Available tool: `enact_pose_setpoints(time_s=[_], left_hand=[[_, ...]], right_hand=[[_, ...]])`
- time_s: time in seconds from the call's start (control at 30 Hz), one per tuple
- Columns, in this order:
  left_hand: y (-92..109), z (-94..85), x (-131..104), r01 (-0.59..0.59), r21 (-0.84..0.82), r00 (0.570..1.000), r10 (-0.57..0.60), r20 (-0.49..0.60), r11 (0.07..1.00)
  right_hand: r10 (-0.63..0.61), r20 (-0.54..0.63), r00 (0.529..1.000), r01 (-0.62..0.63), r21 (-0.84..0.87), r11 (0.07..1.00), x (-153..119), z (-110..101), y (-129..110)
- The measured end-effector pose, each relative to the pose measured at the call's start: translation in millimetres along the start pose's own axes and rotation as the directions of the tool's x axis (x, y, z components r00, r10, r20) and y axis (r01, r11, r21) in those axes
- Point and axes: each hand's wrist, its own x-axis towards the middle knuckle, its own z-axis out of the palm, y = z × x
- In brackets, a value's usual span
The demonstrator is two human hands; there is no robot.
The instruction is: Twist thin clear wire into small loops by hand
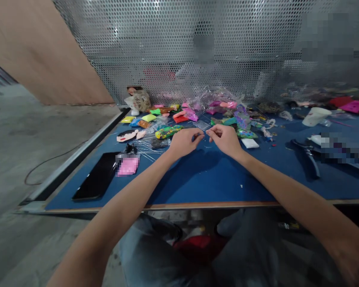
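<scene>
We look across a smooth blue tabletop (pixel 211 185), backed by a metal sheet (pixel 155 40) punched with small round holes. Over it, our left hand (pixel 186 142) and right hand (pixel 225 140) nearly meet, each thumb curled in toward its forefinger; whether they pinch something thin, we cannot tell. Shiny, wrinkled clear plastic (pixel 200 125) lies just beyond them. Past our left hand sits a yellow-and-green patterned packet (pixel 168 131), its print too blurred to read; a flat, squarish white packet (pixel 249 143) rests near our right hand
</scene>
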Motion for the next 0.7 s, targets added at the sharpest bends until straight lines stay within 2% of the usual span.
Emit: enact_pose_setpoints(time_s=[0.1,0.2,0.3,0.4,0.47,0.57,0.63,0.7], left_hand=[[4,-2.8,0,-0.046,0.102,0.999,0.046,0.008,0.994],[6,-4.8,-1,-0.026,0.128,1.000,0.026,0.000,0.991],[6,-5.1,-1,0.013,0.021,0.999,-0.013,-0.035,1.000],[4,-3.4,0,0.051,-0.164,0.996,-0.063,-0.070,0.985],[2,-2.8,1,0.066,-0.242,0.993,-0.089,-0.084,0.968],[1,-6.7,1,0.039,-0.212,0.991,-0.065,-0.118,0.976],[0,-12.9,0,-0.024,-0.142,0.984,-0.002,-0.178,0.990],[-3,-20.1,1,-0.128,-0.079,0.968,0.107,-0.228,0.989]], right_hand=[[-0.088,-0.002,0.996,0.084,-0.271,0.959,-1,-3,-5],[-0.222,0.037,0.974,0.209,-0.514,0.832,-1,-5,-9],[-0.346,0.144,0.927,0.359,-0.608,0.708,1,-8,-11],[-0.412,0.199,0.889,0.441,-0.613,0.655,2,-10,-11],[-0.410,0.170,0.896,0.427,-0.580,0.694,2,-10,-10],[-0.292,0.056,0.955,0.286,-0.432,0.855,2,-7,-7],[-0.161,0.022,0.987,0.161,-0.250,0.955,3,-6,-2],[-0.067,0.038,0.997,0.069,-0.075,0.995,5,-7,3]])
